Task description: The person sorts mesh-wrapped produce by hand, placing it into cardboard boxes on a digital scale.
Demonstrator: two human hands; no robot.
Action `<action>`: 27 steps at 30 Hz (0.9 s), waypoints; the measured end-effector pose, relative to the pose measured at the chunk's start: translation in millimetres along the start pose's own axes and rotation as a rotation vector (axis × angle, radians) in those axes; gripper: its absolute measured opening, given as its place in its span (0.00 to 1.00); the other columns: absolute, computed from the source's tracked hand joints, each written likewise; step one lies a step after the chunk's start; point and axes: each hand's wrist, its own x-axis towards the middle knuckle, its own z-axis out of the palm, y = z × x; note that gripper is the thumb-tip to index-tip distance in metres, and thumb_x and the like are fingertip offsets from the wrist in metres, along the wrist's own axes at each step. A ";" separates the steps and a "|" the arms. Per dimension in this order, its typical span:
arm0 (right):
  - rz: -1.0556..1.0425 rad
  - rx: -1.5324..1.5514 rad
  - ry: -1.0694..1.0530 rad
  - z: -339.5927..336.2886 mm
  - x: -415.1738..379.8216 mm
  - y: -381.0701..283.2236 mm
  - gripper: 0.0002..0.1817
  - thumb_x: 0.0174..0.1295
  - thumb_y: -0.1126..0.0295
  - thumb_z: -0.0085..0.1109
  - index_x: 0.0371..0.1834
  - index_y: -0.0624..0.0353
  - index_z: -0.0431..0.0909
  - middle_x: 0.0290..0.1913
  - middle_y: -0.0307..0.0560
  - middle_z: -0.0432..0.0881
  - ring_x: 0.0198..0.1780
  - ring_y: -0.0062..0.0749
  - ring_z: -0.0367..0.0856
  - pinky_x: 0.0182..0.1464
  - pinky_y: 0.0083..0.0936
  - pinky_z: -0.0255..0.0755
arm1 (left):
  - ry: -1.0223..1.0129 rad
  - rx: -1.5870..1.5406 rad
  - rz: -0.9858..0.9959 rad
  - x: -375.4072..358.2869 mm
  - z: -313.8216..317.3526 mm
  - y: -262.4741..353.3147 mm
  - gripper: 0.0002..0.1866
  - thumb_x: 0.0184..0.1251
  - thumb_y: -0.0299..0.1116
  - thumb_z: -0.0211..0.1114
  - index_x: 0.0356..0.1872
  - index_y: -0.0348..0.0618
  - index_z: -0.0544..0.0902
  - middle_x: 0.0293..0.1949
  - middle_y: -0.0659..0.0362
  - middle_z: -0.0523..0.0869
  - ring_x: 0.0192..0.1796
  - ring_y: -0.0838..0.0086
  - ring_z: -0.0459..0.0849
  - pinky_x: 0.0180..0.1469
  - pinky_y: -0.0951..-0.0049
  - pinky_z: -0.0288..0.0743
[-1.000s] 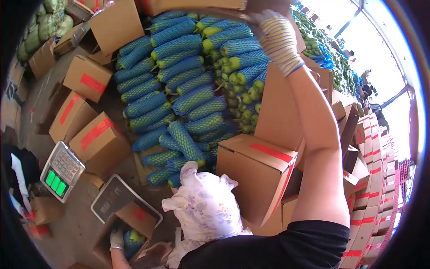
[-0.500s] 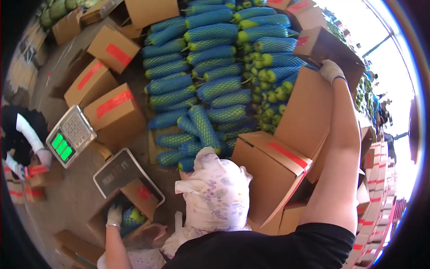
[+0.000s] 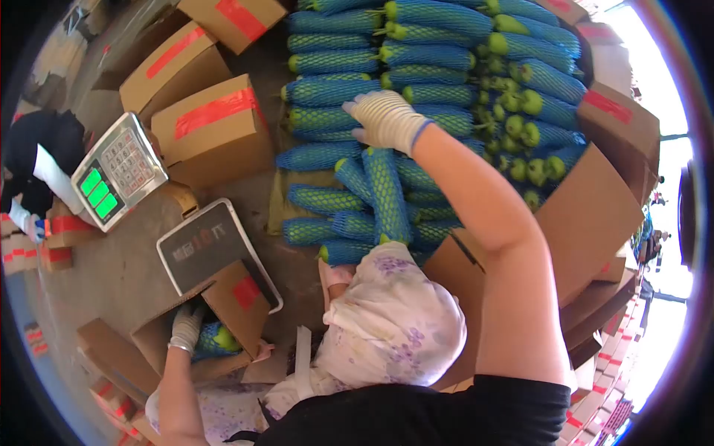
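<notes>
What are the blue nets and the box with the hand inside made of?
The blue nets look like dull plastic or foam mesh, because little diamond gaps show green underneath. The box looks like matte brown cardboard, with a flat, stiff-looking flap.

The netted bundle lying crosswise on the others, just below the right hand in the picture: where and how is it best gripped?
Probably around the middle of the netted bundle, with the right hand coming from above. It is long and rounded, and its upper side looks uncovered there, while a slanting bundle crowds its left side in the picture.
</notes>
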 end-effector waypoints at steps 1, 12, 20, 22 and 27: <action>-0.019 0.006 -0.008 20.3 24.8 -4.3 0.26 0.65 0.53 0.61 0.61 0.57 0.76 0.56 0.53 0.82 0.60 0.48 0.80 0.62 0.43 0.73 | -0.002 -0.017 0.026 -13.3 -2.5 13.6 0.26 0.72 0.42 0.57 0.66 0.38 0.75 0.66 0.43 0.77 0.70 0.50 0.72 0.72 0.60 0.63; 0.321 0.201 0.068 114.9 184.2 29.7 0.50 0.53 0.40 0.70 0.74 0.58 0.64 0.68 0.57 0.71 0.70 0.49 0.69 0.71 0.43 0.65 | -0.109 0.066 0.141 -26.1 20.2 -64.4 0.25 0.83 0.42 0.38 0.72 0.41 0.68 0.71 0.50 0.72 0.69 0.58 0.73 0.72 0.56 0.69; 0.131 0.459 -0.281 99.9 185.0 43.5 0.51 0.45 0.31 0.71 0.65 0.61 0.76 0.61 0.57 0.81 0.65 0.49 0.77 0.68 0.39 0.69 | -0.124 -0.228 0.078 -28.7 19.6 -79.8 0.24 0.80 0.46 0.51 0.69 0.44 0.73 0.68 0.53 0.76 0.67 0.61 0.75 0.71 0.59 0.69; 0.074 0.607 -0.211 98.3 170.7 41.2 0.52 0.45 0.29 0.70 0.64 0.62 0.77 0.60 0.58 0.82 0.64 0.49 0.78 0.68 0.38 0.68 | -0.169 -1.161 0.033 -22.0 39.8 -144.1 0.27 0.84 0.46 0.39 0.73 0.40 0.66 0.73 0.51 0.68 0.71 0.59 0.71 0.72 0.56 0.70; 0.091 0.661 -0.324 98.2 142.4 40.7 0.56 0.47 0.21 0.59 0.64 0.62 0.77 0.62 0.59 0.81 0.64 0.50 0.78 0.67 0.39 0.68 | -0.066 -0.130 0.115 -33.9 29.8 -25.8 0.28 0.83 0.49 0.39 0.72 0.41 0.67 0.73 0.50 0.69 0.70 0.58 0.72 0.70 0.56 0.72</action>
